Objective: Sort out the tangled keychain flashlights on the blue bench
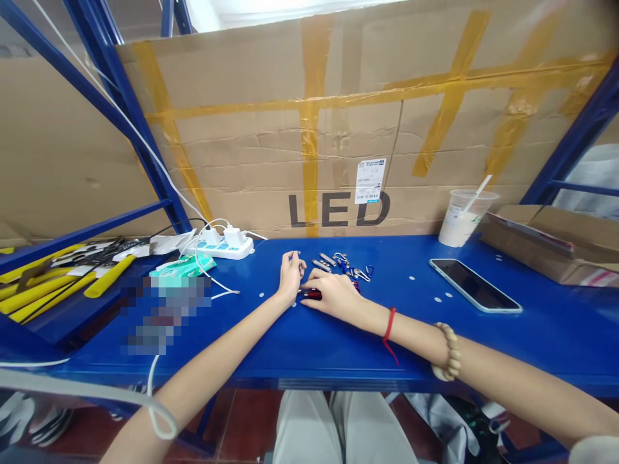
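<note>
My left hand (291, 277) rests on its side on the blue metal shelf (251, 335), fingers curled in; whatever it may hold is too small to make out. Close beside it, my right hand (336, 295) is palm down, its thumb and fingers closed around a small dark red, shiny cylinder (312, 294) that lies at the shelf surface. Just behind the right hand is a loose pile of small metal pieces: silver cylinders (322, 265), blue cylinders (342, 264) and hook-shaped clips (362, 275). The right hand hides part of the pile.
On the right are a phone (475, 285), a plastic cup with a straw (463, 222) and an open cardboard box (556, 241). A white power strip (225, 247), cables and a green packet (181, 269) lie left. Yellow-handled tools (110, 276) sit further left. Taped cardboard (251, 161) stands behind.
</note>
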Tool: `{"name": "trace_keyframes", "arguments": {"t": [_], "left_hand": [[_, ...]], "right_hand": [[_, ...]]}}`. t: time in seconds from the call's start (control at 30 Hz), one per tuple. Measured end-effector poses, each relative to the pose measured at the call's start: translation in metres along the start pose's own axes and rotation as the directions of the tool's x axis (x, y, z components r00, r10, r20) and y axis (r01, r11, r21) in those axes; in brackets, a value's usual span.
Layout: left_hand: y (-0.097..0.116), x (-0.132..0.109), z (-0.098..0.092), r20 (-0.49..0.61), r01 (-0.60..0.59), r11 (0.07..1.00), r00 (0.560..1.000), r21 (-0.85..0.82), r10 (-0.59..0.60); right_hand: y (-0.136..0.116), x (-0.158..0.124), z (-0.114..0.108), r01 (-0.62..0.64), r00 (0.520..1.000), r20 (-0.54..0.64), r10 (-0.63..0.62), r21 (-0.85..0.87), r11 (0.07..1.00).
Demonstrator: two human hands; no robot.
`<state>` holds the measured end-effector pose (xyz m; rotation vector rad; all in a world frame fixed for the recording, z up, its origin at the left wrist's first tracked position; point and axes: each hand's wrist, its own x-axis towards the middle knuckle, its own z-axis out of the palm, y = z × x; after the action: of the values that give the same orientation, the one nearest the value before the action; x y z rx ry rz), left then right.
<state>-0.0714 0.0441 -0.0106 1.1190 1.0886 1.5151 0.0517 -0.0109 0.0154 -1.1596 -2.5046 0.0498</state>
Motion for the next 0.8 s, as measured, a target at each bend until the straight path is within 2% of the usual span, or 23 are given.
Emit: {"name": "trace_keyframes", "arguments": {"t": [0.1,0.2,0.37,0.47,0.57,0.7,0.8], "left_hand": [[0.0,0.002,0.0,-0.056,0.017,0.999,0.998,-0.041,-0.019],[0.001,0.004,0.0,-0.083,0.024,0.998,0.996,-0.057,-0.028],[0.008,0.004,-0.003,-0.045,0.014,0.998,0.999,-0.064,-0.017],[0.012,0.002,-0.004,0.011,-0.023,0.999,1.0,-0.027,0.024],[0.015,-0.001,-0.003,0.097,-0.046,0.999,0.994,0.024,0.043],[0.017,-0.008,0.002,0.219,-0.064,0.995,0.975,0.077,0.046],[0.021,-0.015,0.006,0.298,-0.072,0.993,0.954,0.099,0.04]], "right_hand": [[0.002,0.008,-0.001,-0.01,1.0,-0.025,0.009,-0.038,0.999],[0.004,0.015,0.005,0.065,0.998,-0.015,-0.065,-0.014,0.998],[0.003,0.025,0.011,0.085,0.996,-0.021,-0.084,0.053,0.995],[0.007,0.026,0.001,0.002,0.995,-0.102,0.019,0.205,0.979],[0.019,0.022,-0.015,-0.083,0.973,-0.17,0.156,0.37,0.925],[0.043,0.013,-0.032,-0.19,0.945,-0.169,0.279,0.41,0.892],[0.061,0.007,-0.038,-0.223,0.941,-0.151,0.303,0.399,0.89]]}}
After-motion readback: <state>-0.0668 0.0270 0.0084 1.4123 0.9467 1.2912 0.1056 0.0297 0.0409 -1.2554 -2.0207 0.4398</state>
